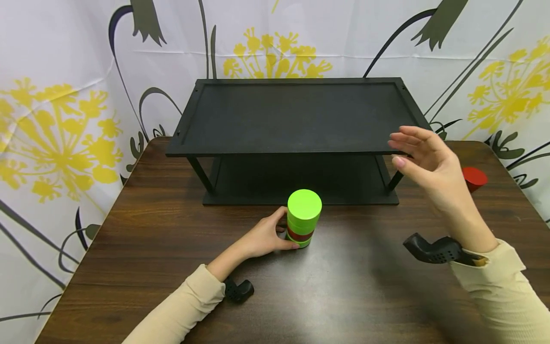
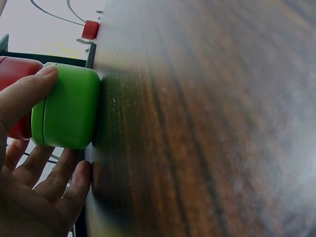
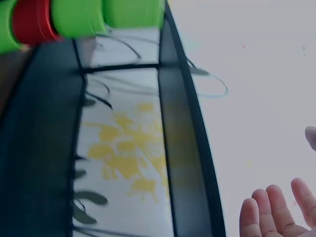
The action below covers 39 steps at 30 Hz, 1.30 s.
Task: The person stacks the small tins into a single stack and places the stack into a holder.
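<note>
Stack of cups [image 1: 303, 217], green with one red layer low down, stands upright on the worktop [image 1: 142, 248], just in front of the black shelf unit and near its middle.

Worktop: dark wood grain, set against a white backdrop [image 1: 56, 95] printed with yellow flowers and dark stems.

Black shelf unit [image 1: 292, 114]: two levels, flat top board with a raised rim, lower board resting on the worktop; sits toward the far edge.

Right hand [image 1: 423, 162]: raised off the worktop, at the right front corner of the shelf's top board. Fingers straight and relaxed, holding nothing. Whether the fingertips touch the rim cannot be told from the head view.

Left hand [image 1: 264, 236]: rests on the worktop to the left of the stack, fingers and thumb curled round its lowest green cup. Left wrist view confirms the thumb lying on the green cup's side, red layer just above it.

Red cup [image 1: 473, 178]: alone on the worktop, right of the shelf, well apart from the stack, partly hidden behind the right hand.
</note>
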Each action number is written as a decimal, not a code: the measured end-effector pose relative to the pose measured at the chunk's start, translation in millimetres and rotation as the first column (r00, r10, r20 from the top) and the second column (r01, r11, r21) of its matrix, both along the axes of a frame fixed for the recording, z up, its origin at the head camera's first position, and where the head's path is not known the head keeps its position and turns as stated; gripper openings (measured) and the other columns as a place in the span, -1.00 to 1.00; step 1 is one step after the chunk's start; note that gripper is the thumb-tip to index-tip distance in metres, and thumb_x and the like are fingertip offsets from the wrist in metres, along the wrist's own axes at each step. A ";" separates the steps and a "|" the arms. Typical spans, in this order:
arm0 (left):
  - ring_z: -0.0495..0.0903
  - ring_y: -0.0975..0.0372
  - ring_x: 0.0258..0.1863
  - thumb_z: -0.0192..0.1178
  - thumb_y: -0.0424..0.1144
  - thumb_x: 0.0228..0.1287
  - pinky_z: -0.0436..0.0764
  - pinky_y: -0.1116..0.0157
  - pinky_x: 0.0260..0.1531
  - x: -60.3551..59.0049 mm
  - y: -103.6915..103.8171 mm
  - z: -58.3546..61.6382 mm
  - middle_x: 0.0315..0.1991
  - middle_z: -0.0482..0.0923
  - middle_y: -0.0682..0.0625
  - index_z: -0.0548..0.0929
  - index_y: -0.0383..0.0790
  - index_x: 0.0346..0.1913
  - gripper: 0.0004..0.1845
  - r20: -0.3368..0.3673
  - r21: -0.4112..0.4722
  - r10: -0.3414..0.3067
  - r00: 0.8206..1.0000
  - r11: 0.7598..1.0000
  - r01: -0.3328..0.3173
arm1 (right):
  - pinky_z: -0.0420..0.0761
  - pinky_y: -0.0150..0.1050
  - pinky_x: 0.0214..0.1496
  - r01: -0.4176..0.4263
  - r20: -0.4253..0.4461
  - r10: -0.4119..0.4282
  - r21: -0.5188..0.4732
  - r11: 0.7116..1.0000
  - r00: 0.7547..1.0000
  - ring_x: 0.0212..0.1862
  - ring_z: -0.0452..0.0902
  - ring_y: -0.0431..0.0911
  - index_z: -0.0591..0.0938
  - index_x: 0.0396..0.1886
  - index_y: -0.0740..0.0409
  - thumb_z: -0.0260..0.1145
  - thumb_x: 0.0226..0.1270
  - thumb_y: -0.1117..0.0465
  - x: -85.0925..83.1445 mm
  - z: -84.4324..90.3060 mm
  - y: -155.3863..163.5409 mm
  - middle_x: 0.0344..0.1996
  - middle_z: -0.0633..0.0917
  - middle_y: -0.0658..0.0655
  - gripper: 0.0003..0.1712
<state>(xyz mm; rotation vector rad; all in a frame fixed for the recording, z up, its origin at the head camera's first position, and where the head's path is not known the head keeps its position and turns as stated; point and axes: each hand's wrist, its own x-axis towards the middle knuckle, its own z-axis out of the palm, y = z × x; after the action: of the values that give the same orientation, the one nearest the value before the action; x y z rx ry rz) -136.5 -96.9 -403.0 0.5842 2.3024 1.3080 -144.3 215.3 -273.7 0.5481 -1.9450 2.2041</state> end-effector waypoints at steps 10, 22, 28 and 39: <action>0.49 0.00 0.22 0.41 -0.25 0.09 0.54 0.08 0.21 -0.2 0.2 -0.9 0.18 0.46 -0.15 0.28 -0.19 0.26 -0.29 -0.004 0.005 -0.008 1.000 1.000 0.008 | 0.67 -0.41 -0.10 0.106 -0.023 -0.118 -0.301 0.948 0.993 -0.03 0.61 -0.06 0.47 0.14 0.42 0.13 0.19 0.67 -17.3 6.5 51.1 -0.09 0.66 0.18 -0.51; 0.49 -0.01 0.21 0.41 -0.24 0.09 0.55 0.07 0.20 1.0 -0.8 0.3 0.17 0.47 -0.16 0.29 -0.21 0.24 -0.31 -0.017 0.009 -0.010 1.000 1.000 0.010 | 0.53 -0.69 -0.24 0.480 0.149 -0.474 -0.002 0.878 0.868 -0.07 0.50 -0.32 0.55 0.02 0.02 0.34 0.16 0.46 -34.0 -19.7 109.9 -0.15 0.61 -0.11 -0.55; 0.49 0.02 0.22 0.41 -0.26 0.08 0.54 0.09 0.21 0.5 -0.3 -0.5 0.17 0.47 -0.14 0.28 -0.19 0.25 -0.30 -0.003 0.009 -0.006 1.000 1.000 0.006 | 0.42 -0.78 -0.22 0.549 0.143 -0.630 0.371 0.749 0.764 -0.07 0.38 -0.44 0.45 0.17 -0.16 0.31 0.26 0.27 -36.9 -36.3 129.4 -0.15 0.49 -0.33 -0.50; 0.50 0.03 0.21 0.42 -0.28 0.07 0.55 0.09 0.21 0.6 -0.4 0.0 0.17 0.48 -0.13 0.29 -0.19 0.25 -0.30 -0.002 0.014 0.001 1.000 1.000 -0.001 | 0.27 -0.74 -0.18 0.521 0.144 -0.754 0.639 0.565 0.641 0.09 0.33 -0.51 0.30 0.39 -0.17 0.23 0.33 -0.01 -40.4 -66.4 154.8 -0.19 0.34 -0.54 -0.35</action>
<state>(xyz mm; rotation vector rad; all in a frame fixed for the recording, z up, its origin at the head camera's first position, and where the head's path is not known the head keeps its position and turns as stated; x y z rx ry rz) -135.8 -97.3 -403.0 0.5895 2.2975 1.3256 -184.6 370.1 -340.1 -0.6106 -2.4370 1.3155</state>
